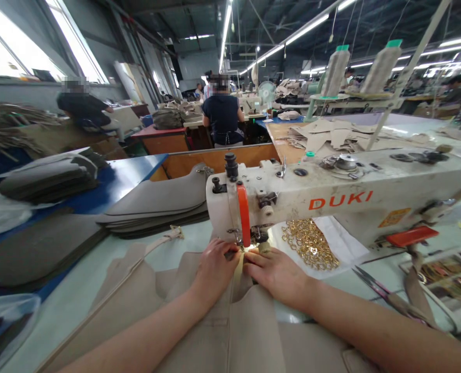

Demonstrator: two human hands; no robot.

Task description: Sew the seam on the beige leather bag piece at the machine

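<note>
Beige fabric pieces [254,331] lie over the machine bed and run under the needle area of a white sewing machine [285,186] with an orange guard. My left hand [217,267] is just left of the needle, its thumb and index finger pinched together at the fabric's edge. On the right of the needle, my right hand [279,272] presses the fabric, fingers close together and pointing left. A narrow strip [238,272] of fabric shows between the two hands. The fingertips sit close under the presser area, where small details are hidden.
Gold rings [310,243] lie on white paper behind my right hand. Scissors [389,295] and a tray [456,316] of metal parts are at the right. Stacked grey panels [160,202] stand at the left. A person [223,116] sits ahead, another [85,109] farther left.
</note>
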